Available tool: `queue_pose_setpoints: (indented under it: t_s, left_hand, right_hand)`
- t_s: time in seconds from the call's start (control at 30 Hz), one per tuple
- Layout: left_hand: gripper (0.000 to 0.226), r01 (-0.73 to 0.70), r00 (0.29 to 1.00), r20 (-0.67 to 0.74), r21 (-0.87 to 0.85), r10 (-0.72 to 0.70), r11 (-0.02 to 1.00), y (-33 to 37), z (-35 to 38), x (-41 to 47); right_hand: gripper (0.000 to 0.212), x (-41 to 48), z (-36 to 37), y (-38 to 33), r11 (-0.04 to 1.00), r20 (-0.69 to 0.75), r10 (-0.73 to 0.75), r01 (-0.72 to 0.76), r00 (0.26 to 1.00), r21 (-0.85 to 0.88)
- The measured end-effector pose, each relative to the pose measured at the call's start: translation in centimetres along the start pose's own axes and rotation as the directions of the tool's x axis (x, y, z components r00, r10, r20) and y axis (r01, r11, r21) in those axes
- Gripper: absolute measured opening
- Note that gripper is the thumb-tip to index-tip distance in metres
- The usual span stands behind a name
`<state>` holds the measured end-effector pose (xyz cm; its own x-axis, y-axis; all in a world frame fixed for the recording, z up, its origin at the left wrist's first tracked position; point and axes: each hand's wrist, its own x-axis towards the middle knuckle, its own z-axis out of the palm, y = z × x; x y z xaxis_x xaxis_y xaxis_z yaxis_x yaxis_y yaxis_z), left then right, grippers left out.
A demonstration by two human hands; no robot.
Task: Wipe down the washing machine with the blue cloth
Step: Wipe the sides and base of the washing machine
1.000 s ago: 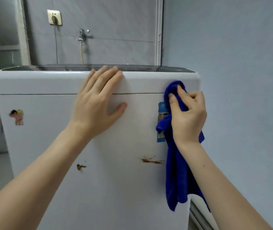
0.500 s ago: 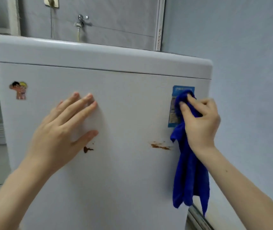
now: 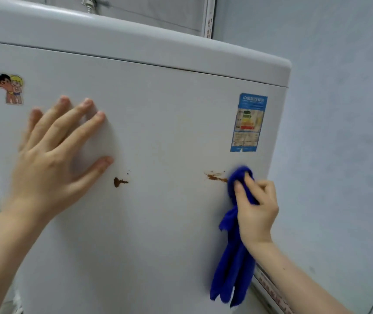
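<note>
Cloth (image 3: 235,268): blue; bunched top gripped in right hand (image 3: 255,207) and pressed on washing machine (image 3: 169,132) front; rest hangs loose below the wrist
Right hand: fingers and thumb curled round the cloth wad; knuckles facing out; near the panel's right edge
Left hand (image 3: 54,159): flat on the panel; fingers straight and spread, thumb out; holds nothing; well apart from right hand
Smear (image 3: 216,176): brown; just left of the cloth wad, reaching its edge
Blob (image 3: 118,181): brown; just below and right of left thumb tip; between the hands
Label (image 3: 247,123): blue-bordered, coloured bars; on the panel above right hand; text too blurred to read
Sticker (image 3: 11,88): cartoon, two figures; above left hand, toward the panel's left edge
Tap (image 3: 89,3): behind the machine top; cut off by frame edge
Wall (image 3: 339,109): grey; right of right hand
</note>
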<state>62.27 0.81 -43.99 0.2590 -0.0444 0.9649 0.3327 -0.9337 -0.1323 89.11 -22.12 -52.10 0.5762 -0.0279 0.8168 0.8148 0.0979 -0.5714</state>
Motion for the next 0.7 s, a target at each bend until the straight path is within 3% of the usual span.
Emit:
queue_pose_setpoints:
  t_s: [0.17, 0.3, 0.4, 0.57, 0.7]
  left_hand:
    - [0.072, 0.095, 0.992, 0.095, -0.094, -0.086, 0.991, -1.6, 1.5, -0.4]
    - [0.072, 0.023, 0.994, 0.109, 0.06, -0.03, 0.998, -2.5, 1.6, -0.5]
    - [0.067, 0.028, 0.996, 0.085, -0.073, -0.022, 0.997, -2.3, 1.3, -0.6]
    - [0.079, 0.032, 0.983, 0.172, 0.161, -0.06, 0.986, -2.4, 1.3, -0.1]
    - [0.091, 0.152, 0.915, 0.348, 0.166, -0.202, 0.974, -3.5, 2.2, 0.3]
  right_hand:
    - [0.029, 9.9, 1.7, -5.6, 0.986, -0.049, -0.164, 0.166, 0.985, 0.031]
    - [0.03, 10.5, 1.9, -5.5, 0.98, -0.051, -0.198, 0.2, 0.979, 0.026]
    - [0.031, 4.1, 0.9, -1.8, 0.99, -0.012, -0.141, 0.141, 0.99, 0.014]
    - [0.045, -6.4, -1.4, 3.6, 0.989, 0.05, 0.144, -0.145, 0.988, 0.018]
    - [0.037, -3.2, -0.3, 2.1, 0.988, -0.08, 0.135, -0.128, 0.988, 0.092]
